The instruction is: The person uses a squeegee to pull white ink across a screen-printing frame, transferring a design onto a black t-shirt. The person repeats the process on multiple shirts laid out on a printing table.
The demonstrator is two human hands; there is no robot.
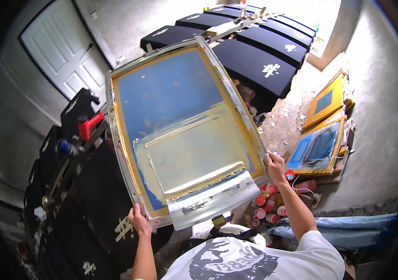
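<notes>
1. Black panels (252, 65) lay far and left.
2. Framed screen (173, 84) was central; left hand (139, 221) and right hand (276, 168) held its near corners, fingers closed.
3. Metal scraper (215, 198) probably needed level, even holding.

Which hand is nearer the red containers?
Right: the right hand grips the frame at right, pictured above the red containers; the left hand, at the lower-left corner, is farther off.

Screen frame (161, 219) dull, paint-crusted; metal scoop (215, 200) glossy, smeared; black cloth panels (243, 58) matt
</notes>
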